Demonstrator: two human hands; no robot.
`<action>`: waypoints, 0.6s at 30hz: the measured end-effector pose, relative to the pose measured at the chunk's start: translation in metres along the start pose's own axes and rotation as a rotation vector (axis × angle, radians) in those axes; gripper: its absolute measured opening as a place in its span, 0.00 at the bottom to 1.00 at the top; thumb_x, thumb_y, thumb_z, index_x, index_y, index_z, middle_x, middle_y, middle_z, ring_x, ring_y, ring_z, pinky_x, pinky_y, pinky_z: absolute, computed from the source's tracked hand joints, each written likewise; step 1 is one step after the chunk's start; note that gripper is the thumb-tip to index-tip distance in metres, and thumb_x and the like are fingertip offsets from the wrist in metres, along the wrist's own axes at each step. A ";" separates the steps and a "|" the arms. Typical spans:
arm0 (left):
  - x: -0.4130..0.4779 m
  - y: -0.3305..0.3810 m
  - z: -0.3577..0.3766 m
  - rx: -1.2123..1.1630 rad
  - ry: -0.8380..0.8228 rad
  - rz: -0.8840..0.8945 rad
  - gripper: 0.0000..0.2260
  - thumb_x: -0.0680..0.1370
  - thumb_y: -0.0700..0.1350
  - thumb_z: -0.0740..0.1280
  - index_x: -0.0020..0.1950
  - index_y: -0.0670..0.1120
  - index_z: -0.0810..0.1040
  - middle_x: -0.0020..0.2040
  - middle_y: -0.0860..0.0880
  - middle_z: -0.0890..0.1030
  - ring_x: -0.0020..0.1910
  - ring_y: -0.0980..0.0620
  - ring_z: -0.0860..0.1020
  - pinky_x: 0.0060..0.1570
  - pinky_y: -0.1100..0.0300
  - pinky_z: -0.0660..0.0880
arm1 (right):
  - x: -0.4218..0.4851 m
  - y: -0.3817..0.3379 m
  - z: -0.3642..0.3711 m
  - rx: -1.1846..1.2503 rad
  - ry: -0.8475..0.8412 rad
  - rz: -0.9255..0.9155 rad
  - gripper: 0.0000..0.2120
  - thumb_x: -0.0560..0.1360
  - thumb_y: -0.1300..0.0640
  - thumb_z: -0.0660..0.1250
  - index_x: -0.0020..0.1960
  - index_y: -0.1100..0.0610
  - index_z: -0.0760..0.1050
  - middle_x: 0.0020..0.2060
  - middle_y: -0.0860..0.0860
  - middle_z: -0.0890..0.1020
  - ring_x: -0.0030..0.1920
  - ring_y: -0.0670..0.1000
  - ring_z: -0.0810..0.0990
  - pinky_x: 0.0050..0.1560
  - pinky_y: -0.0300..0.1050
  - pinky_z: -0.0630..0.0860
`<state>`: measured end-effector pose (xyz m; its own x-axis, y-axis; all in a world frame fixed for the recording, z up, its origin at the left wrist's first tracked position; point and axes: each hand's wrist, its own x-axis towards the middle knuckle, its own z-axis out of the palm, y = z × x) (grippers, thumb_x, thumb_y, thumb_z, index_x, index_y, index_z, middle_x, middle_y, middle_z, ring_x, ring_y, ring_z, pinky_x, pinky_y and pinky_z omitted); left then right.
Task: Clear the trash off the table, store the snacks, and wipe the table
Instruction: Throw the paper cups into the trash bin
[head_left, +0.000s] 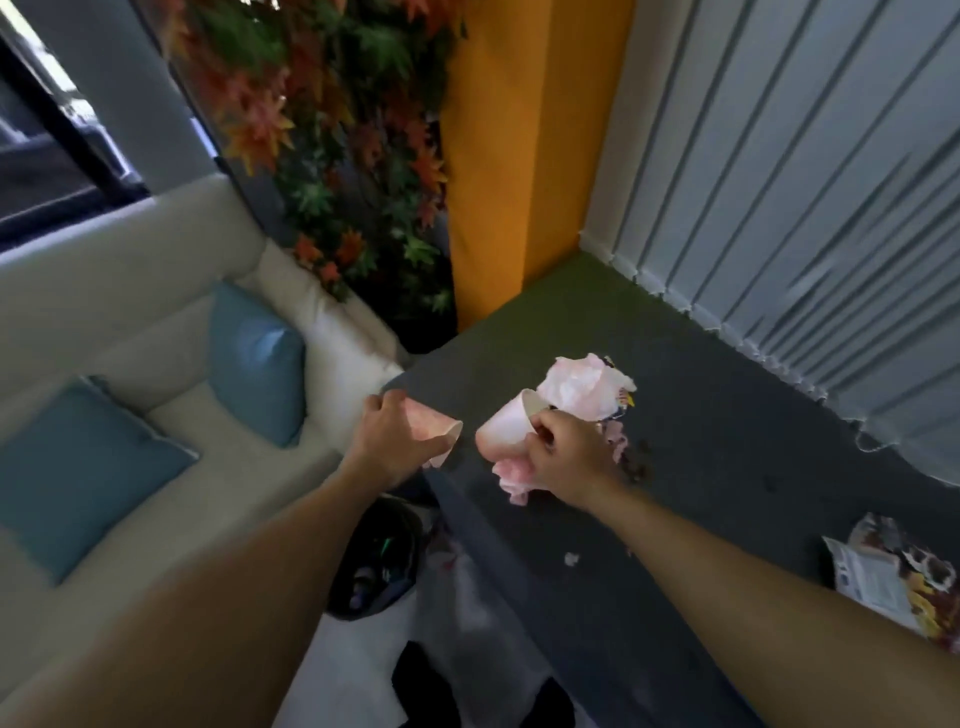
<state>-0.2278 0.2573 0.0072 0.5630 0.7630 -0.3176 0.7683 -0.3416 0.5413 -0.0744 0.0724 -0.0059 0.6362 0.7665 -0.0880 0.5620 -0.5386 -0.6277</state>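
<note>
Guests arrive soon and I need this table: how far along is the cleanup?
Early; nothing looks finished. In hand: left hand grips a pink cup, right hand grips a pale cup plus tissue. Left: crumpled tissue pile, crumbs and a scrap on the table, the snack bag to store, then wiping.

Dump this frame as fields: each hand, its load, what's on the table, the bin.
left hand: grips pink paper cup
right hand: grips pale paper cup and crumpled tissue
table: tissue pile, crumbs, snack packet at far right
bin: on floor beside table, below the left hand
</note>
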 end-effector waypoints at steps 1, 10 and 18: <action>0.002 -0.012 -0.005 -0.003 0.003 -0.019 0.43 0.65 0.62 0.79 0.72 0.43 0.66 0.66 0.43 0.68 0.64 0.40 0.72 0.65 0.49 0.71 | 0.004 -0.009 0.008 -0.013 0.007 -0.009 0.09 0.77 0.54 0.61 0.39 0.55 0.71 0.34 0.48 0.76 0.35 0.48 0.74 0.35 0.49 0.71; 0.022 -0.077 -0.028 -0.020 -0.021 -0.071 0.42 0.67 0.61 0.78 0.73 0.44 0.66 0.68 0.43 0.67 0.66 0.41 0.70 0.66 0.48 0.70 | 0.029 -0.040 0.050 -0.163 0.028 0.024 0.07 0.79 0.57 0.60 0.41 0.54 0.69 0.40 0.50 0.76 0.42 0.53 0.76 0.40 0.44 0.66; 0.032 -0.130 -0.030 -0.041 -0.053 -0.111 0.43 0.67 0.63 0.77 0.73 0.46 0.64 0.68 0.45 0.65 0.65 0.41 0.70 0.65 0.46 0.72 | 0.055 -0.082 0.109 -0.093 -0.108 -0.096 0.07 0.79 0.57 0.62 0.47 0.60 0.75 0.45 0.54 0.79 0.44 0.55 0.77 0.45 0.52 0.76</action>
<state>-0.3191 0.3426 -0.0496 0.4918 0.7640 -0.4176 0.8140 -0.2331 0.5321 -0.1429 0.1966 -0.0433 0.5192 0.8466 -0.1167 0.6672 -0.4869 -0.5638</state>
